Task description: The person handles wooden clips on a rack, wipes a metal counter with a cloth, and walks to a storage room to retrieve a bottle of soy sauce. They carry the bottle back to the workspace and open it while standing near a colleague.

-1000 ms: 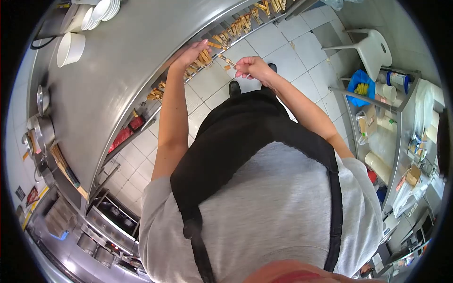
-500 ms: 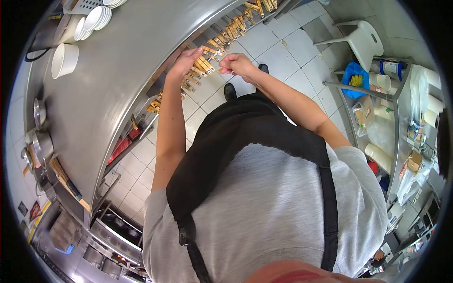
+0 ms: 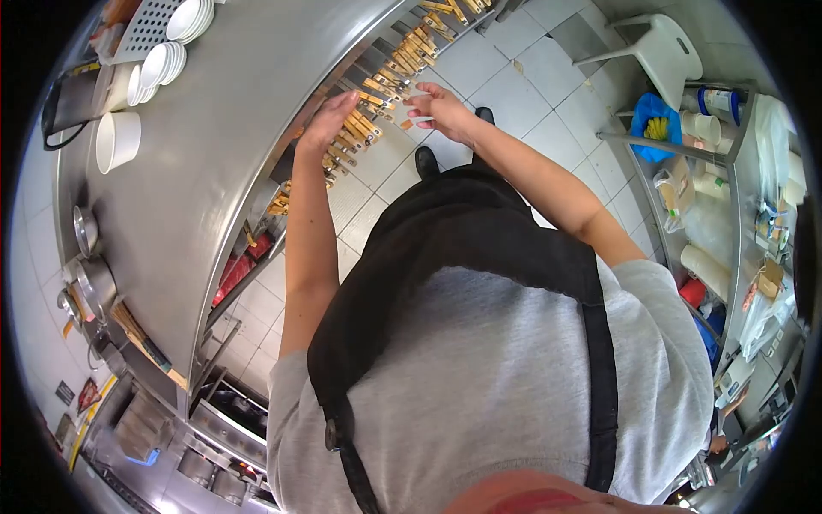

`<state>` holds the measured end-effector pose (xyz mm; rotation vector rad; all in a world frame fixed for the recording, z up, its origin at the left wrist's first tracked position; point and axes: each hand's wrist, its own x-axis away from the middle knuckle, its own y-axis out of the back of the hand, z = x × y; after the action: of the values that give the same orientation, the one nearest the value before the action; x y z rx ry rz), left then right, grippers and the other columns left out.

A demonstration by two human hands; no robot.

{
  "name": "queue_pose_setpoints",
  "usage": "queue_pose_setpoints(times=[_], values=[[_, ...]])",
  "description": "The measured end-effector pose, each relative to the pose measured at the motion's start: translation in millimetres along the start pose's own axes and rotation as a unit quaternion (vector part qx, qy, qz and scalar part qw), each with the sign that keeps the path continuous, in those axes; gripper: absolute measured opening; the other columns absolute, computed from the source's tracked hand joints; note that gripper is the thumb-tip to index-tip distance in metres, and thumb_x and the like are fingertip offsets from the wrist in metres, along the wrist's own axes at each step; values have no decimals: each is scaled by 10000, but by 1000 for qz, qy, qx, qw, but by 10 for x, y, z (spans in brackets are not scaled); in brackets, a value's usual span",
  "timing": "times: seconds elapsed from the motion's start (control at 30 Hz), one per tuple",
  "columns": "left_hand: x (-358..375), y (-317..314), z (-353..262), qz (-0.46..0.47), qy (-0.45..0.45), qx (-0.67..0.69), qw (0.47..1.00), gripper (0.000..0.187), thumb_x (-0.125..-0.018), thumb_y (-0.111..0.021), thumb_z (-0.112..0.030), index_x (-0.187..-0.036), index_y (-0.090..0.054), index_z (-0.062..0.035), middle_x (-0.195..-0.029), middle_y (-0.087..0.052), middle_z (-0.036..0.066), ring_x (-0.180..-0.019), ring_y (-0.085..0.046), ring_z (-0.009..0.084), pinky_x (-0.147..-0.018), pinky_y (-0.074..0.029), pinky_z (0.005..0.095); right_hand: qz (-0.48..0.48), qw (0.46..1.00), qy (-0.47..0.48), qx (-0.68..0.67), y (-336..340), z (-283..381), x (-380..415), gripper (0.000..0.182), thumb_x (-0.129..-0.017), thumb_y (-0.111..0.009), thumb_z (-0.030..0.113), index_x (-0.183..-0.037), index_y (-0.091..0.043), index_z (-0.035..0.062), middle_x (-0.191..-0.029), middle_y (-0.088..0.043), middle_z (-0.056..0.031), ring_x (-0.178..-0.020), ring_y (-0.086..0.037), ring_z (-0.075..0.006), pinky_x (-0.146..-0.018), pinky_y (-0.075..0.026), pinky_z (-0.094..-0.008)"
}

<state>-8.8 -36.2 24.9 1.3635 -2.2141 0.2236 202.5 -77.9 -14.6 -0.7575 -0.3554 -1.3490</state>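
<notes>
Under the steel counter's edge runs a row of small wooden pieces point(image 3: 360, 128) that look like clothespins. My left hand point(image 3: 330, 120) is beside the row at the counter edge, fingers stretched out and overlapping some of the wooden pieces. To its right, my right hand point(image 3: 441, 111) is over the tiled floor with its fingers apart and nothing between them. A small orange-brown piece point(image 3: 407, 125) shows just left of the right fingertips. More wooden pieces point(image 3: 415, 51) continue toward the far end of the row.
The steel counter point(image 3: 231, 111) fills the left side, with stacked white bowls point(image 3: 163, 64), a white tub point(image 3: 117, 141) and metal bowls point(image 3: 92, 283) along its far edge. A white chair point(image 3: 655, 51) and a loaded shelf rack point(image 3: 723, 197) stand at the right.
My right hand has opened from a pinch and shifted slightly right. My left hand stays beside the wooden pieces. The whole view has shifted a little.
</notes>
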Motion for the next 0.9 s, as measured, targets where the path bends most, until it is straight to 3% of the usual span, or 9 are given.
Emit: queue_pose_setpoints(times=[0.1, 0.13, 0.23, 0.33, 0.53, 0.6, 0.73, 0.8, 0.9], values=[[-42, 43, 23, 35, 44, 54, 997, 440, -861, -457, -336, -1128, -470, 13, -1062, -523, 28, -984, -448, 103, -884, -315, 226, 36, 995, -3, -97, 1, 38, -63, 731, -797, -534, 83, -1329, -34, 58, -974, -515, -53, -842, -518, -142, -687, -436, -301], [-34, 59, 22, 29, 49, 53, 997, 440, -861, -457, -336, -1128, -470, 13, -1062, -523, 28, -984, -448, 103, -884, -315, 226, 43, 994, -7, -98, -17, 45, -52, 731, -797, -534, 83, -1329, -34, 58, -974, -515, -53, -842, -518, -142, -687, -436, -301], [-39, 114, 45, 33, 8, 3, 999, 413, -859, -461, -334, -1102, -493, -1, -1023, -534, 15, -950, -457, 95, -857, -329, 223, 68, 993, -87, -45, -51, 49, -68, 420, -802, -533, 109, -1172, -346, 42, -964, -540, -77, -841, -526, -150, -704, -432, -304], [-101, 204, 198, -29, 10, 2, 1000, 439, -854, -452, -372, -1101, -497, -12, -1036, -531, 30, -960, -456, 117, -867, -326, 246, 103, 988, -117, 4, -81, -29, -47, 288, -807, -528, 141, -1062, -422, 57, -966, -550, -72, -836, -530, -151, -711, -425, -296], [-143, 489, 585, -182, 1, -144, 973, 462, -811, -493, -437, -1054, -539, -48, -1022, -542, 50, -957, -463, 156, -842, -352, 279, 132, 983, -127, 30, 3, -108, 9, 284, -839, -483, 203, -1088, -436, 76, -953, -564, -52, -813, -532, -117, -688, -418, -272], [-19, 585, 629, -223, -37, -314, 922, 457, -776, -542, -448, -992, -560, -46, -964, -562, 62, -870, -511, 164, -786, -389, 293, 117, 983, -142, 29, 38, -126, -4, 272, -846, -466, 189, -1096, -443, 83, -921, -575, -40, -792, -531, -101, -667, -419, -256], [87, 565, 631, -224, -22, -245, 943, 433, -750, -575, -451, -920, -576, -53, -886, -570, 56, -771, -545, 147, -727, -418, 297, 116, 982, -131, 64, -25, -117, 0, 189, -836, -481, 171, -1017, -522, 137, -896, -578, 14, -719, -500, -66, -628, -402, -224], [129, 550, 579, -116, 56, -96, 987, 432, -753, -565, -461, -926, -563, -65, -850, -563, 32, -726, -553, 115, -699, -426, 282, 139, 980, -117, 80, -146, -81, 13, 156, -834, -496, 180, -981, -543, 154, -879, -579, 26, -714, -497, -57, -631, -399, -215], [239, 475, 414, -47, 66, 3, 997, 459, -761, -551, -468, -984, -534, -67, -825, -553, 21, -719, -547, 103, -681, -428, 260, 174, 975, -94, 103, -370, -58, -2, 120, -828, -519, 198, -935, -568, 175, -856, -576, 42, -713, -489, -45, -637, -390, -205]])
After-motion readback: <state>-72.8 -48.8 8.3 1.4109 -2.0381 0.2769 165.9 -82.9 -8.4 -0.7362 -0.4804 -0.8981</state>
